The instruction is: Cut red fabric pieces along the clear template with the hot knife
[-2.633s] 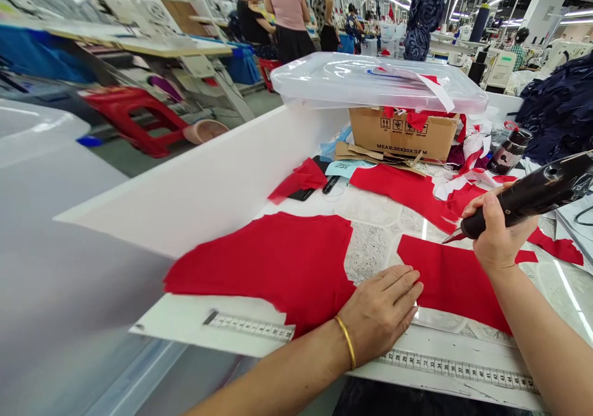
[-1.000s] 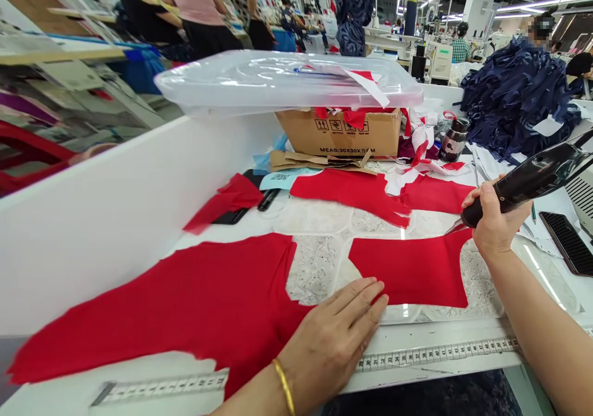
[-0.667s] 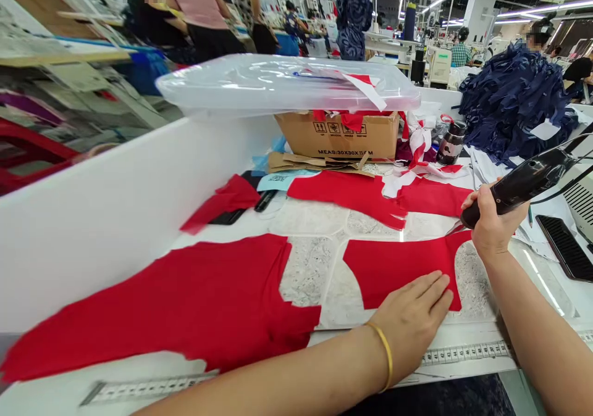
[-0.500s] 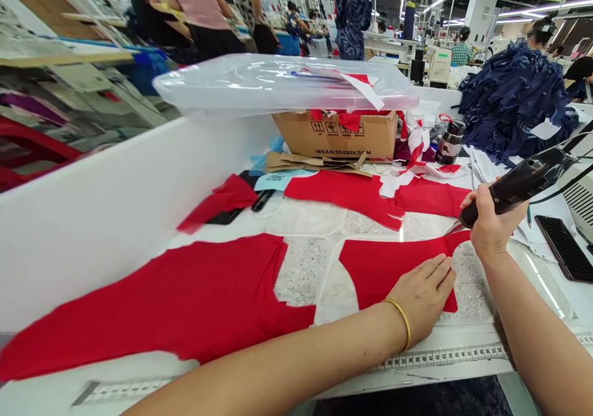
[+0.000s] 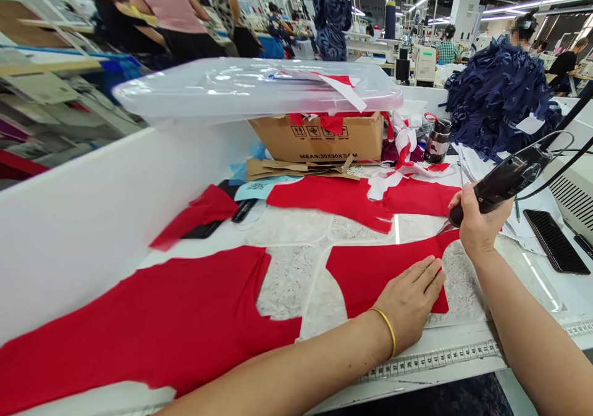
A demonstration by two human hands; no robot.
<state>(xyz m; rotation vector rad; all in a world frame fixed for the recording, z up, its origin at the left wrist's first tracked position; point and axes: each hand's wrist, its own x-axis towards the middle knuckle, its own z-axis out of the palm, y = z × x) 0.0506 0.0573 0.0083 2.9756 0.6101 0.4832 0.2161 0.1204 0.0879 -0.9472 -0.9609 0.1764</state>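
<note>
A red fabric piece (image 5: 370, 274) with curved edges lies flat near the table's front edge. My left hand (image 5: 410, 299), with a gold bangle at the wrist, rests on its right part, fingers stretched and lying flat. My right hand (image 5: 479, 224) is closed around black corded electric scissors (image 5: 509, 178). Their thin metal tip points down at the narrow upper right end of the fabric; its exact contact is too small to tell. To the left, a larger red fabric piece (image 5: 152, 323) is spread out, partly behind my left forearm.
A measuring tape (image 5: 430, 359) runs along the front edge. Farther back are red cutouts (image 5: 324, 197), a cardboard box (image 5: 319, 144) beneath a clear plastic bag (image 5: 222, 89), a dark jar (image 5: 438, 141) and a navy strip pile (image 5: 500, 101). A black phone (image 5: 556, 241) lies right. Several people are beyond.
The whole view has shifted slightly, so the table's things appear farther left. My left hand stays flat on the fabric and my right hand keeps its grip, with little visible movement.
</note>
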